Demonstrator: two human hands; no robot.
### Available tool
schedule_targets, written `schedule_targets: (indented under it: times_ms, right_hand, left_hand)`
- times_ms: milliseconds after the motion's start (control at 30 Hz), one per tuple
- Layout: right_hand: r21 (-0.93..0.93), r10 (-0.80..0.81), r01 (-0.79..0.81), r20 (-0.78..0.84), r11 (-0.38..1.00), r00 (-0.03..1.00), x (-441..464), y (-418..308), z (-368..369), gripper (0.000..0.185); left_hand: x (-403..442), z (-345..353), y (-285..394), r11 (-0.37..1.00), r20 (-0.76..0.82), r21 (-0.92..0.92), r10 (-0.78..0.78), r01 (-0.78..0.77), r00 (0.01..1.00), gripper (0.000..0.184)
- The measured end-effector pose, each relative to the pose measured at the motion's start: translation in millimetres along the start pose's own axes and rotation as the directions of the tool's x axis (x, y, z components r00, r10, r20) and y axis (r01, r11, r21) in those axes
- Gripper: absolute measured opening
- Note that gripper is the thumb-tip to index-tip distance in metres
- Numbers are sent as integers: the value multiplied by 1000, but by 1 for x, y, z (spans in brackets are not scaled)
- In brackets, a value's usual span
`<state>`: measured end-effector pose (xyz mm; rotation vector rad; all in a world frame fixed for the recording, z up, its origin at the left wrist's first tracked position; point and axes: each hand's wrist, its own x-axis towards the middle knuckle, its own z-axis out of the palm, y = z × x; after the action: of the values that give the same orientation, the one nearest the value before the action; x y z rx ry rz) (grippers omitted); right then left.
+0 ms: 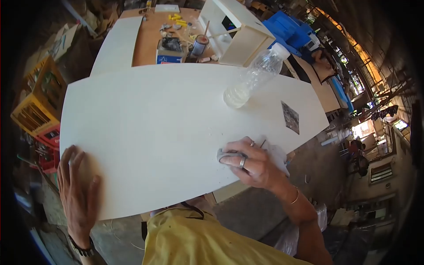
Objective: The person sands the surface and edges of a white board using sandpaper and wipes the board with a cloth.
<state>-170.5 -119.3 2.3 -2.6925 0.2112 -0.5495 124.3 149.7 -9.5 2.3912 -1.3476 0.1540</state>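
Observation:
A large white board (154,123) lies flat in front of me. My left hand (78,190) rests at its left edge, fingers apart and holding nothing. Near the board's front right edge, my right hand (249,163) is closed round a small grey piece (224,154) and presses it on the surface. A whitish cloth (277,157) lies beside and partly behind that hand. Beyond it stands a clear plastic bottle (258,75) with a white cap and some liquid at the bottom. A dark square sheet (290,118) lies on the right part of the board.
Behind the board, a brown table (148,42) bears a can (200,44), a blue and white box (171,52), yellow pieces (177,19) and a white open cabinet (240,37). Yellow crates (37,104) stand at the left. A person (322,62) is at the far right.

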Motion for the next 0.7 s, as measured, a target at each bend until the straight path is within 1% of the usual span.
schedule_targets:
  times_ms: [33, 133, 167, 267, 300, 333, 400, 433, 533, 633, 700]
  right_hand:
    - [-17, -60, 60, 12, 998, 998, 0, 6, -5, 29]
    - [-151, -36, 32, -28, 988, 999, -9, 34, -20, 37]
    - [-175, -74, 71, -10, 982, 997, -11, 33, -19, 34]
    - [-129, -146, 152, 55, 980, 988, 4, 7, -4, 37]
    - [-149, -181, 190, 73, 970, 981, 6, 12, -9, 38]
    - [-139, -176, 184, 68, 973, 982, 0, 20, -14, 37]
    - [-124, -182, 189, 70, 974, 981, -4, 35, -24, 36]
    - [-160, -170, 184, 98, 970, 981, -1, 30, -24, 29]
    - [-151, -225, 239, 104, 959, 969, 17, 13, -13, 23]
    - [-191, -287, 310, 142, 931, 947, 9, 34, -22, 18]
    - [-168, -361, 384, 154, 908, 920, 13, 38, -21, 17]
  left_hand:
    - [0, 0, -1, 1000, -11, -12, -3, 2, 1000, 50]
    - [-2, 0, -2, 1000, -11, -10, -16, 16, 1000, 47]
    - [-2, 0, -1, 1000, -15, -6, -21, 21, 1000, 47]
    - [0, -2, 1, 1000, -6, -4, -15, 15, 1000, 47]
    - [-1, -3, 1, 1000, -5, -15, -21, 21, 1000, 47]
    - [-1, -3, 1, 999, -5, -28, -29, 28, 1000, 48]
    - [-3, 0, 1, 1000, -17, 2, -28, 28, 999, 48]
    - [-3, 0, 1, 1000, -24, 19, -24, 24, 999, 48]
    - [-2, 0, 1, 999, -26, -9, -47, 47, 999, 50]
    - [0, 1, 3, 996, -60, -58, -76, 72, 995, 51]
    - [0, 2, 5, 995, -84, -34, -92, 90, 992, 53]
